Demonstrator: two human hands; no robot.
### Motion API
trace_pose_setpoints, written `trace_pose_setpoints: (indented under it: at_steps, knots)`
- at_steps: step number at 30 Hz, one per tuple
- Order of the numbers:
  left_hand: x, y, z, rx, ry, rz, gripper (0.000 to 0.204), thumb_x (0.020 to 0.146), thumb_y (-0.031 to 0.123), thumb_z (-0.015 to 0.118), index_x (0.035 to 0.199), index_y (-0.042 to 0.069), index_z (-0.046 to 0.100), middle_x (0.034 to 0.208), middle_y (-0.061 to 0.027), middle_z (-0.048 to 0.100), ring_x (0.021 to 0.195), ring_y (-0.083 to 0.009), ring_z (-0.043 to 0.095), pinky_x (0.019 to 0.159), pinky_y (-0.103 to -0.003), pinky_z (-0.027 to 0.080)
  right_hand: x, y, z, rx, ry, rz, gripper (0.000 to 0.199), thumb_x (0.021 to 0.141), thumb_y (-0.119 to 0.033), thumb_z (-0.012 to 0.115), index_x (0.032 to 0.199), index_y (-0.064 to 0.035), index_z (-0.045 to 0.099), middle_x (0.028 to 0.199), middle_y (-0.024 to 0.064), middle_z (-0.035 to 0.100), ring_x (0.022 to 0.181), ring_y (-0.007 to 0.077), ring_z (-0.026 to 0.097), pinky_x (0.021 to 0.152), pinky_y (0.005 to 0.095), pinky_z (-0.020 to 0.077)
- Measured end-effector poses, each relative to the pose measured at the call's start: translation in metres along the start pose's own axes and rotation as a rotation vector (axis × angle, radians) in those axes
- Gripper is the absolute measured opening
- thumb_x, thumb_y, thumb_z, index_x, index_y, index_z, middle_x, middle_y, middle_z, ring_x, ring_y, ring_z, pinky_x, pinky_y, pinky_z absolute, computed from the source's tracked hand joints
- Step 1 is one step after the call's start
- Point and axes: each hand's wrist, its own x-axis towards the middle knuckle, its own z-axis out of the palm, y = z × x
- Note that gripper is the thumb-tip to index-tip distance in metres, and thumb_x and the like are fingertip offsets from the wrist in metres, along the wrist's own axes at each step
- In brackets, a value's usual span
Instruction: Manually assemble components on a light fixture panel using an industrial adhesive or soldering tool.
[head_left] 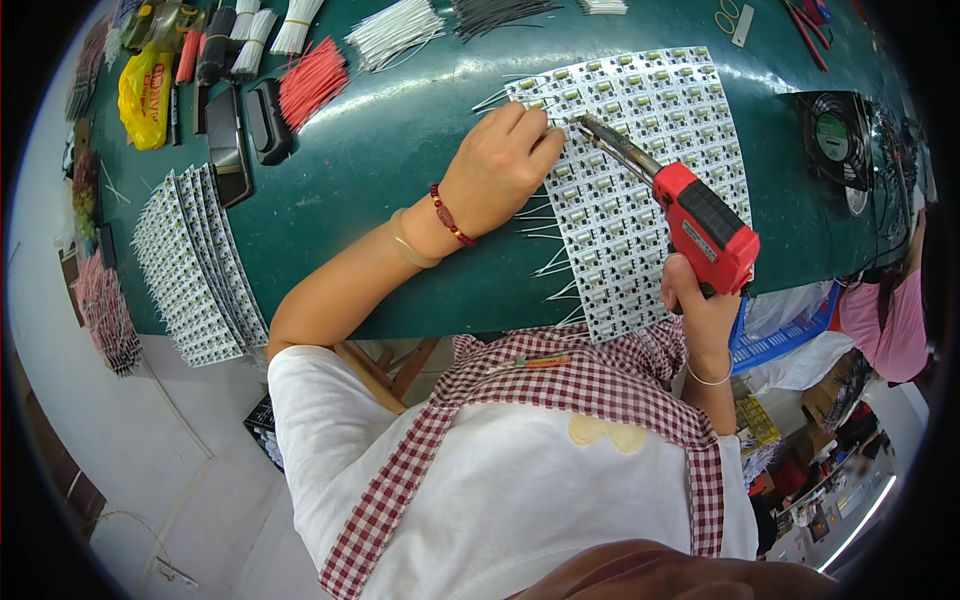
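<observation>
A white panel of many small circuit boards lies on the green table, thin white wires sticking out along its left edge. My right hand is wrapped round the grip of a red and black soldering gun, whose metal nose points up and left onto the panel's upper part. Close by that tip, my left hand rests at the panel's upper left edge, fingers curled and pinched together. What sits between those fingertips is hidden; a few wire ends show just beyond the hand.
A stack of similar panels lies at the left table edge. Along the back are bundles of red wires, white wires and black wires. A black fan stands right; a phone and yellow bag lie left.
</observation>
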Motion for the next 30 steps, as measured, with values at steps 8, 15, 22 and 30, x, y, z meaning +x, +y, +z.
trace_pose_setpoints:
  at_steps: [8, 15, 22, 30]
  knots:
    - [0.001, 0.001, -0.001, 0.029, 0.011, -0.008, 0.021, 0.071, -0.002, 0.065, 0.092, 0.003, 0.068, 0.078, -0.0064, 0.051, 0.072, -0.0225, 0.054, 0.065, -0.033, 0.048, 0.001, -0.004, 0.0, -0.02, -0.028, 0.073, 0.016, 0.082, -0.007, 0.077, 0.091, -0.003, 0.064, 0.069, -0.0016, 0.061, 0.054, 0.0041, 0.053, 0.049, 0.0215, 0.0415]
    - [0.001, -0.001, 0.001, 0.016, 0.015, -0.004, 0.021, 0.07, -0.002, 0.065, 0.091, 0.003, 0.067, 0.078, -0.0066, 0.051, 0.072, -0.0229, 0.054, 0.065, -0.034, 0.048, 0.0, 0.012, -0.004, -0.171, 0.003, -0.035, 0.025, 0.08, -0.008, 0.078, 0.1, -0.0019, 0.064, 0.086, 0.0007, 0.064, 0.071, 0.0053, 0.057, 0.062, 0.0233, 0.0467]
    - [0.0, -0.002, 0.001, 0.0, 0.01, -0.014, 0.022, 0.069, -0.003, 0.065, 0.091, 0.003, 0.067, 0.079, -0.0068, 0.052, 0.073, -0.0233, 0.055, 0.066, -0.034, 0.048, -0.001, -0.001, 0.001, -0.034, 0.035, 0.002, 0.018, 0.084, -0.007, 0.073, 0.095, -0.0001, 0.062, 0.074, 0.0019, 0.061, 0.06, 0.0083, 0.055, 0.056, 0.0242, 0.0436]
    - [0.001, -0.001, 0.0, -0.008, 0.0, -0.022, 0.022, 0.069, -0.003, 0.064, 0.09, 0.002, 0.066, 0.08, -0.007, 0.052, 0.074, -0.0238, 0.055, 0.068, -0.034, 0.048, -0.003, 0.024, -0.008, -0.338, 0.063, -0.138, 0.029, 0.077, -0.012, 0.082, 0.097, -0.0009, 0.064, 0.081, 0.0008, 0.064, 0.068, 0.0105, 0.058, 0.063, 0.0267, 0.0462]
